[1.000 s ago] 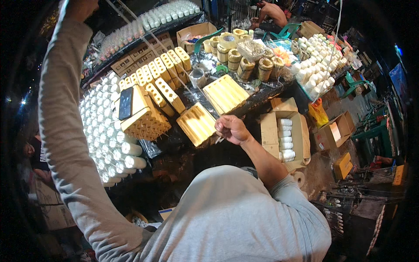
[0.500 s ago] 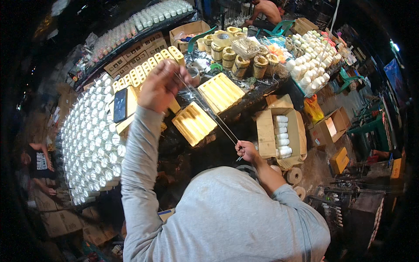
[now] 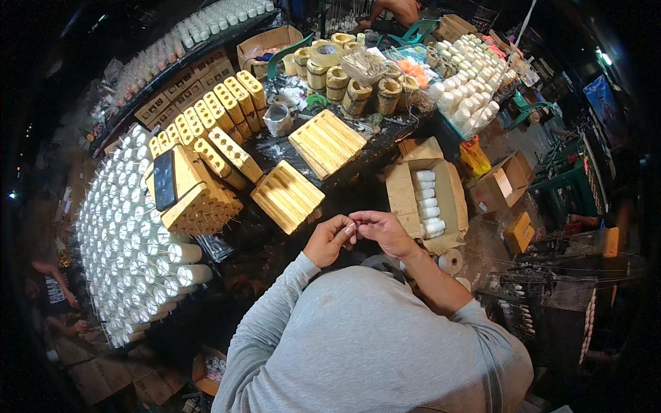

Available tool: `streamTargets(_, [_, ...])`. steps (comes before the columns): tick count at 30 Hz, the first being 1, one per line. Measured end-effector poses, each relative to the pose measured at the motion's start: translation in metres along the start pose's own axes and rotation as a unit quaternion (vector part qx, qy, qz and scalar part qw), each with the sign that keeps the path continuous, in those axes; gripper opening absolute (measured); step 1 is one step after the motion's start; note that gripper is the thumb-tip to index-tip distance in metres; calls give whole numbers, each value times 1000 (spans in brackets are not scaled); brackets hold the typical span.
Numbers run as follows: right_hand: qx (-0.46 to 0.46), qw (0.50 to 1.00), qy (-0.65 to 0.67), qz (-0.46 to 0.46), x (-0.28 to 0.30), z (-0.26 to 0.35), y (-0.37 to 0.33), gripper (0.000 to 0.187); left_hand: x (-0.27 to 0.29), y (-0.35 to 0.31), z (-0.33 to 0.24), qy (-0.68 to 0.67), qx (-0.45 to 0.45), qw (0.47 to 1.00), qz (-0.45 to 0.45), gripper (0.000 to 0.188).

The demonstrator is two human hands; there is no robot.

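My left hand (image 3: 332, 241) and my right hand (image 3: 387, 233) meet in front of my chest, fingertips pinched together. Something small and pale may be between the fingers, but I cannot make it out. Beyond them, two yellow grooved blocks (image 3: 288, 198) (image 3: 328, 144) lie near the table edge, the closer one just ahead of my left hand. To their left a row of yellow blocks with round holes (image 3: 219, 113) stands upright. A dark phone (image 3: 164, 180) rests on a yellow block stack (image 3: 200, 199) with thin strands sticking out underneath.
Many white cylinders (image 3: 131, 241) fill the left side. A grey metal cup (image 3: 278, 120) and several wooden-looking pots (image 3: 357, 98) stand on the dark table (image 3: 275, 148). An open carton (image 3: 454, 206) of white rolls is at the right. Another person (image 3: 396, 12) sits at the back.
My left hand has come down from high over the table to meet my right hand. The thin strands stretched between them no longer show. The view has shifted slightly.
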State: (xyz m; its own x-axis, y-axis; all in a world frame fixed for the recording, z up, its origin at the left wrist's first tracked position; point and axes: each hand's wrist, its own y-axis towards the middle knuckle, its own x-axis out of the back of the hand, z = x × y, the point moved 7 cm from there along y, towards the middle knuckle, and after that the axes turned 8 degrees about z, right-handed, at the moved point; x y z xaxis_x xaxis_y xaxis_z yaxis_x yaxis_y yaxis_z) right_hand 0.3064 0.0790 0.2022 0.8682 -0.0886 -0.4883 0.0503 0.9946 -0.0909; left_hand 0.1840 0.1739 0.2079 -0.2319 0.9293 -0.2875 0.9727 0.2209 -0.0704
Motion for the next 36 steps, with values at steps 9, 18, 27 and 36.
streamTargets(9, [108,938,-287,-163,-20,13,14,8,19,-5,12,2,24,999,-47,21])
streamTargets(18, [110,938,-292,-152,-1,-11,16,5,26,7,25,41,57,996,-56,14])
streamTargets(27, [-61,983,-153,-77,85,-48,53,7,48,33,27,237,95,961,-105,20])
streamTargets(36, [-263,942,-160,132,145,-21,136,8,81,80,53,147,107,920,-348,14])
